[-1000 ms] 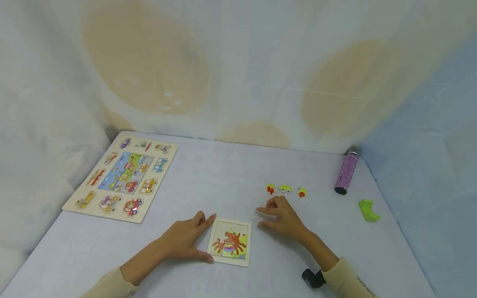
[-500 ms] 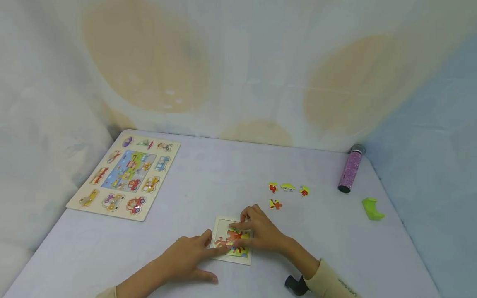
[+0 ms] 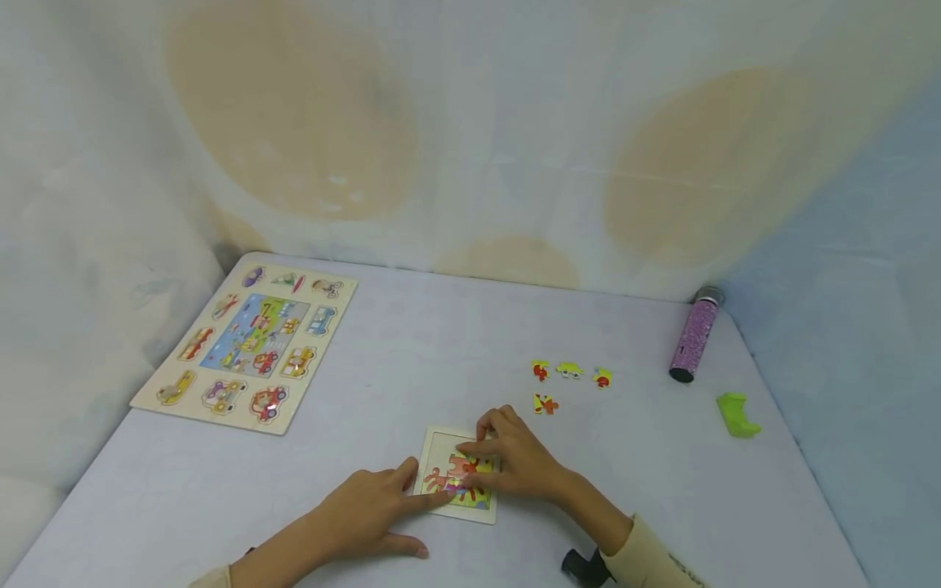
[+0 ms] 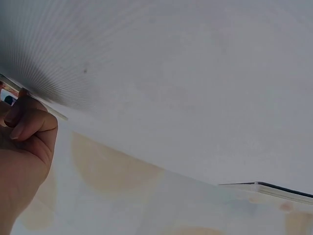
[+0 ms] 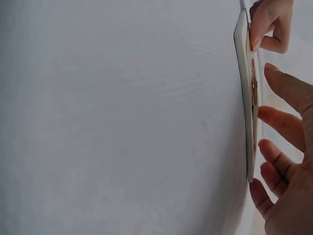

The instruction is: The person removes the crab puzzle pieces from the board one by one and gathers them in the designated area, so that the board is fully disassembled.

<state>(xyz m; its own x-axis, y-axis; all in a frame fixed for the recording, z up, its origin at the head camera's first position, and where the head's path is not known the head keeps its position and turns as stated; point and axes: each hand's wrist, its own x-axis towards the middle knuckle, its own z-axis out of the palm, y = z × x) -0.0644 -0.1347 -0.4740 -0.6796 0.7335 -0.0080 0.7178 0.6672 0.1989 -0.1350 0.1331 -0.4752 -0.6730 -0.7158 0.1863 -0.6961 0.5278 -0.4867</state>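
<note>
A small pale-framed jigsaw puzzle with a red crab picture lies flat on the table in the head view. My left hand reaches over its lower left side, the straight index finger pressing on the picture; in the right wrist view the other fingers of this left hand look bent. From the right, my right hand lies over the puzzle, its fingertips touching picture and frame and hiding part of both. Seen from the right wrist, the fingers are spread along the puzzle's edge, not gripping it.
Several loose jigsaw pieces lie beyond the right hand, one piece nearer than the others. A large vehicle peg board occupies the left. At right are a glittery purple cylinder and a green curved block.
My right hand has moved left from the loose pieces onto the puzzle, uncovering one piece. The left hand has shifted from the frame's left edge, its index finger now on the picture.
</note>
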